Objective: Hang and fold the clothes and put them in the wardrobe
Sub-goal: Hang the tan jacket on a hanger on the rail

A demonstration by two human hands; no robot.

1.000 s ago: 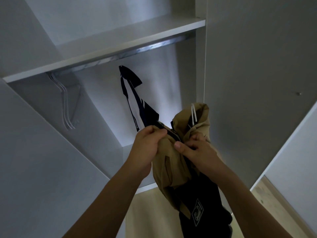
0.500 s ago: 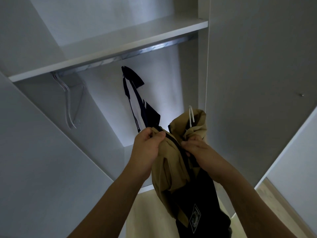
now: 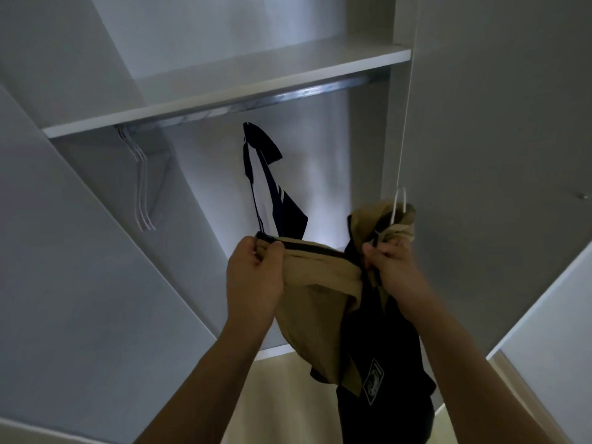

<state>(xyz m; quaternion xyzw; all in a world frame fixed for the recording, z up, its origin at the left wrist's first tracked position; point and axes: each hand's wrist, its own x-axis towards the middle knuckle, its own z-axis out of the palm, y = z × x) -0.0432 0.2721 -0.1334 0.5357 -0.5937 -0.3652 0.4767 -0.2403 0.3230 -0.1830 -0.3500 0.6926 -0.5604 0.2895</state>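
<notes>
The left hand and right hand each pinch the dark-trimmed collar of a tan-and-black jacket on a white wire hanger, held before the white wardrobe, where a navy-and-white garment hangs from the metal rail beside empty white hangers.

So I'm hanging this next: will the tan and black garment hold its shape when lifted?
Probably not: the tan and black garment bunches and sags between the left hand and right hand. It drapes limply below, so likely floppy and light.
</notes>
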